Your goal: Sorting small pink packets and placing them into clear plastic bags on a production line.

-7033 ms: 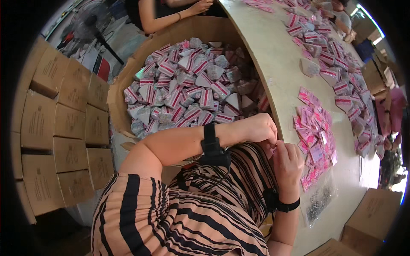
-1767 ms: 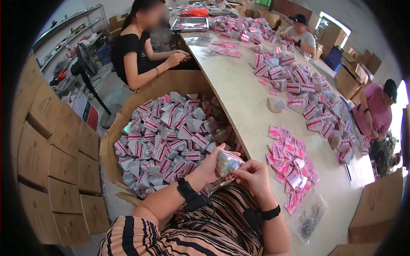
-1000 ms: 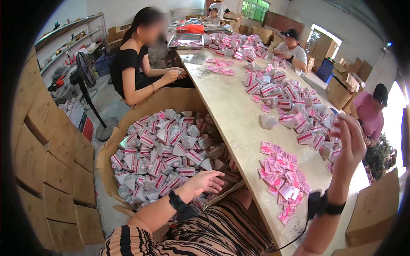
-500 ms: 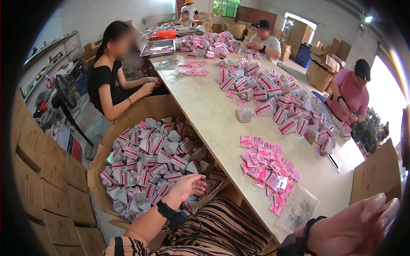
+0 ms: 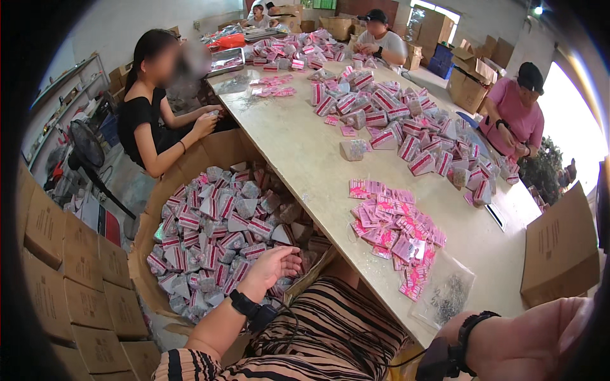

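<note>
My left hand [image 5: 274, 267] hovers over the near side of a large cardboard bin [image 5: 141, 270], its fingers loosely curled and apart, with nothing seen in them. Heaped in the bin are wedge-shaped clear packs [image 5: 213, 238] with pink and white labels. At the lower right, my right hand [image 5: 540, 340] is lifted beside the table's near edge. Its fingers run into the dark rim of the picture, so their pose is hidden. Close to it on the table lie a clear plastic bag [image 5: 448, 298] of small dark pieces and a spread pile of pink printed cards [image 5: 394, 232].
More wedge packs [image 5: 406, 124] cover the far part of the long table [image 5: 298, 165]. An upright carton [image 5: 559, 247] stands at the right. Stacked cartons [image 5: 47, 279] and a black fan [image 5: 86, 143] are at the left. Several co-workers sit or stand around the table.
My right hand has dropped lower and its fingers have gone toward the rim. My left hand has shifted slightly left and up in the picture. The view has tilted down a little.
</note>
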`<state>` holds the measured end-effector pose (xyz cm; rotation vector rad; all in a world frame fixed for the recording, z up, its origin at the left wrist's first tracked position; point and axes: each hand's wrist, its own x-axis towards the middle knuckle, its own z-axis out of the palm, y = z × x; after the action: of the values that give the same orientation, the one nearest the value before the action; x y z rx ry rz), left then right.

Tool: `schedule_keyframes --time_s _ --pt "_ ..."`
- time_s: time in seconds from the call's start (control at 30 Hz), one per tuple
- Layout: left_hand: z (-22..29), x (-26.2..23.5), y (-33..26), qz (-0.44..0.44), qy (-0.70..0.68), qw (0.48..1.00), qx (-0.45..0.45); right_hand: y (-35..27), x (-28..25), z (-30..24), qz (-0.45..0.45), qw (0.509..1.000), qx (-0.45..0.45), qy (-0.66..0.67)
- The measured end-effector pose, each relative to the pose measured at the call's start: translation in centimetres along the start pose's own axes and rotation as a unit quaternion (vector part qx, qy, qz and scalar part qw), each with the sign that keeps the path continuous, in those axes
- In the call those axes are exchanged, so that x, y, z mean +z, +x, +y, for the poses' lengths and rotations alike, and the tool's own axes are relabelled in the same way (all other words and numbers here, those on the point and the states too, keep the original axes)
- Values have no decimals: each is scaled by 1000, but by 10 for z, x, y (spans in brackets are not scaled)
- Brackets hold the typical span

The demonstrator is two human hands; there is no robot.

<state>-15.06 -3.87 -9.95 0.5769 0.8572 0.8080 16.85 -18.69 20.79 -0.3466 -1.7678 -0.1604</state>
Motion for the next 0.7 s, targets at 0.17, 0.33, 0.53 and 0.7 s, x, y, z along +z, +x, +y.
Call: schedule_keyframes --time_s 0.17,0.33,0.53,0.7 --pt "-3 -4 -1 15 -6 1000 5 14 18 5 -11 1000 14 -3" --pt "2 -4 1 12 -8 1000 0 19 31 12 -24 999 43 -4" --pt "2 -7 2 14 -5 1000 4 12 23 8 -26 998 64 -13" --pt "-3 -10 -1 45 -2 999 -13 13 12 13 -15 999 36 -31"
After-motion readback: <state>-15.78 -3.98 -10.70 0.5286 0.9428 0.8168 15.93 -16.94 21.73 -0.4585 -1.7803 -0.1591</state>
